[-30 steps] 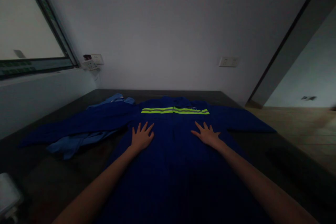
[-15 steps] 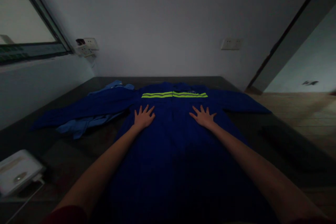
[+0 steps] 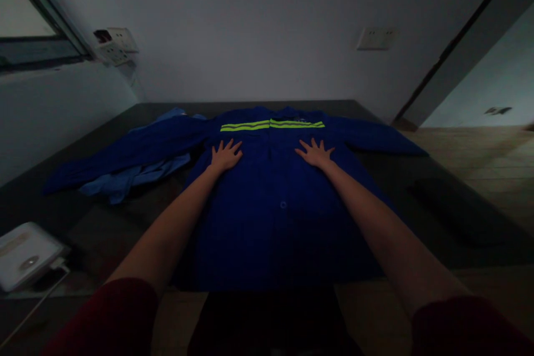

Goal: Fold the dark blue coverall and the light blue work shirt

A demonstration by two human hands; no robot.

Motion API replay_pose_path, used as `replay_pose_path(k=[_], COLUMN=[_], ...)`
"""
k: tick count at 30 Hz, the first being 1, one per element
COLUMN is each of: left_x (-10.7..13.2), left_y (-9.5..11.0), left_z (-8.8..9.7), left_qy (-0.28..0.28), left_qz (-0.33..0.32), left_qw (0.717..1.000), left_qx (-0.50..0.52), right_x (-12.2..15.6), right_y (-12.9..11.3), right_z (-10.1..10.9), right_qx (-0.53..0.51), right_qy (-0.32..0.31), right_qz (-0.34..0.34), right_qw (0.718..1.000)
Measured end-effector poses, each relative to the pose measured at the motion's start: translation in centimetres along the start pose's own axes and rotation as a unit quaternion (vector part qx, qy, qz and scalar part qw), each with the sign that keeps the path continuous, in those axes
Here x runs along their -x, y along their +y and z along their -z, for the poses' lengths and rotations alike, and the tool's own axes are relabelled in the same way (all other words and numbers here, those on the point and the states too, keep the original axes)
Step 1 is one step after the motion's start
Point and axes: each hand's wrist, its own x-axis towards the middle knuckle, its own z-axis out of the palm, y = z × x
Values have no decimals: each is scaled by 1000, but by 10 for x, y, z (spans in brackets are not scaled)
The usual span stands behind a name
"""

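A dark blue work jacket [image 3: 258, 194] lies spread on a dark table, collar toward the wall and sleeves out to both sides. Two yellow-green reflective strips [image 3: 246, 126] cross its chest, and a round button shows low on the front. My left hand [image 3: 226, 156] rests on the jacket's left half just below the strip, fingers spread. On the other half my right hand [image 3: 316, 153] lies palm down at about the same height, its fingers also apart. Neither hand grips the cloth.
Under the jacket's left sleeve lies a lighter blue garment [image 3: 137, 175]. A white device [image 3: 31, 256] with a cable sits at the table's left front. A dark flat object [image 3: 454, 208] lies at the right. Wall sockets [image 3: 376, 38] are above the table [image 3: 104, 222].
The camera view has tilted down, so the jacket's bottom hem and the table's front edge now show. Both hands stay spread on the jacket in nearly the same place below the strips.
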Motion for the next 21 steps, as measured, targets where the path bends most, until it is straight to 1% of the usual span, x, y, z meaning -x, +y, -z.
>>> replay_pose_path(k=[3, 5, 7, 8, 9, 10, 11, 13, 15, 16, 18, 20, 21], left_x=[3, 11, 22, 29, 37, 46, 56, 80, 108, 123, 154, 183, 195], left_y=[3, 6, 11, 14, 18, 23, 29, 45, 64, 75, 95, 112, 117], left_z=[3, 7, 14, 20, 27, 36, 45, 65, 84, 91, 102, 104, 102], left_qy=[14, 53, 99, 111, 112, 100, 78, 19, -28, -38, -38, -56, -65], left_qz=[-3, -14, -42, -61, -81, -103, -124, -177, -226, -245, -276, -306, -308], left_qw=[1000, 998, 994, 991, 989, 989, 989, 984, 973, 968, 959, 949, 947], left_qx=[5, -6, -28, -38, -44, -43, -36, -5, 31, 46, 57, 57, 62], right_x=[1, 6, 16, 23, 32, 44, 57, 92, 136, 159, 205, 245, 261], right_y=[0, -1, -2, -4, -5, -7, -9, -14, -20, -24, -32, -42, -47], right_z=[2, 4, 7, 10, 14, 19, 24, 35, 45, 47, 46, 37, 30], right_qx=[-4, -11, -21, -25, -26, -28, -30, -48, -84, -100, -134, -159, -163], right_qy=[8, 23, 44, 55, 63, 68, 70, 60, 50, 46, 22, 8, 3], right_qz=[5, 8, 22, 40, 68, 107, 152, 255, 318, 342, 374, 382, 385], right_qw=[1000, 1000, 999, 997, 995, 992, 985, 964, 943, 933, 917, 910, 908])
